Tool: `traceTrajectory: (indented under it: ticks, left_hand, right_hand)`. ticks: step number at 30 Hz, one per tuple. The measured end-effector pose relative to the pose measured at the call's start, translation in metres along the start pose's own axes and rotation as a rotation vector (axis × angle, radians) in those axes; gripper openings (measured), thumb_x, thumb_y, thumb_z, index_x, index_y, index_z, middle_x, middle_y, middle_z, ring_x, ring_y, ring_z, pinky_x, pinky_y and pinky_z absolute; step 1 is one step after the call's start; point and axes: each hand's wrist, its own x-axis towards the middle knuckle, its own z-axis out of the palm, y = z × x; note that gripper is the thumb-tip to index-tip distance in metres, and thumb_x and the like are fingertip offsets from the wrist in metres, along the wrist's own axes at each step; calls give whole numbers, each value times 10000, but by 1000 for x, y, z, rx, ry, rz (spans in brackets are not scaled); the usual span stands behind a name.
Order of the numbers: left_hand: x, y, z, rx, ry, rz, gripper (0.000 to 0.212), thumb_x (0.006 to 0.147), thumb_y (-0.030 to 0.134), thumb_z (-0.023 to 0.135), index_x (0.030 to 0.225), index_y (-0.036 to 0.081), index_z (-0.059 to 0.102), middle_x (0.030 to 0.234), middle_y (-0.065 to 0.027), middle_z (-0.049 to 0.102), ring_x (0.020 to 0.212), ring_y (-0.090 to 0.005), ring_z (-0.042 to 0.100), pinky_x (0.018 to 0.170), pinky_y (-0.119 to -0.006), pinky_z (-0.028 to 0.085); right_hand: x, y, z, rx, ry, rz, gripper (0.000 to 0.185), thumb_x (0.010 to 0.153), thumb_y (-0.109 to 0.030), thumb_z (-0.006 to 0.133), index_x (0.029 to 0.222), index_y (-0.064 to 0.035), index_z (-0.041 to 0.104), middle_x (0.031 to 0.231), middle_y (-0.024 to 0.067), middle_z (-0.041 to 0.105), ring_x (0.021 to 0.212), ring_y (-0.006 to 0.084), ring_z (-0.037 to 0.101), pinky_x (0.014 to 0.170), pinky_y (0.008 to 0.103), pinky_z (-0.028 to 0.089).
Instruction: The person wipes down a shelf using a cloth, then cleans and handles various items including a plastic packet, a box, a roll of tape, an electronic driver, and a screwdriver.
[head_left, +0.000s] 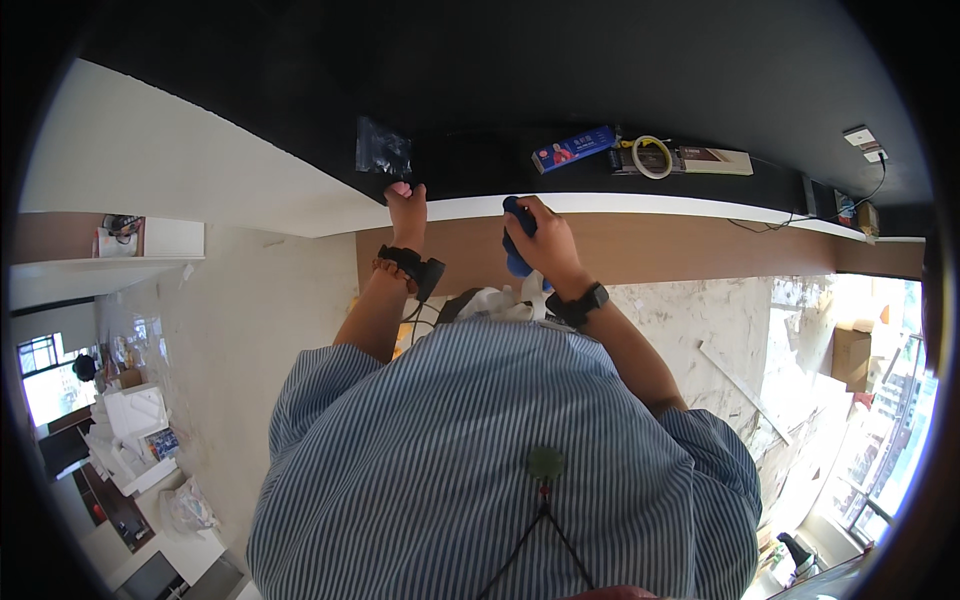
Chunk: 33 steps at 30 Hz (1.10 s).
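My right hand (546, 236) grips a blue cloth (516, 259), which hangs down in front of the white front edge of a black shelf (465, 161). My left hand (407, 212) is over the shelf's front edge with its fingers curled. Whether anything is inside those fingers cannot be made out. Just beyond it, a clear plastic bag (381, 148) lies on the dark surface. To the right on the shelf are a blue printed box (574, 148) and a roll of tape (652, 157), which rests on flat boxes.
A pale flat box (716, 160) extends right of the tape. Farther right, a cable (876, 184) runs from a wall socket (874, 156). A white panel (225, 165) borders the shelf on the left. On the floor are a long strip (744, 390) and a cardboard box (851, 356).
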Motion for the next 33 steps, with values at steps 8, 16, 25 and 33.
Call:
traceTrajectory:
  ticks: [8, 16, 25, 33]
  left_hand:
    - [-37, 43, 49, 212, -201, 356, 572, 757, 208, 795, 1155, -30, 461, 1124, -184, 524, 996, -265, 551, 867, -360, 477]
    - [-41, 68, 138, 266, -573, 536, 773, 677, 262, 843, 1272, -13, 434, 1209, -228, 531, 1118, -379, 531, 955, -434, 451]
    - [-36, 81, 162, 354, -484, 685, 483, 689, 228, 821, 1076, 55, 589, 971, -149, 644, 922, -306, 631, 811, -391, 516]
    - [-68, 119, 86, -156, -576, 485, 438, 786, 57, 761, 1163, -10, 549, 1007, -112, 677, 913, -157, 678, 760, -293, 582]
  right_hand:
    - [1, 15, -14, -10, 76, 20, 297, 861, -263, 638, 1051, -39, 592, 897, 211, 685, 762, 377, 680, 682, 406, 560]
    - [-16, 22, -43, -124, 247, -85, 297, 844, -263, 661, 1042, -49, 602, 908, 188, 686, 750, 359, 681, 642, 415, 553]
    - [-33, 31, -69, -66, 476, 0, 266, 846, -219, 684, 1015, -19, 635, 874, 183, 674, 746, 351, 669, 654, 394, 536]
    - [-3, -12, -87, -17, 581, -21, 242, 854, -157, 706, 1029, 6, 674, 871, 139, 624, 723, 264, 638, 671, 335, 519]
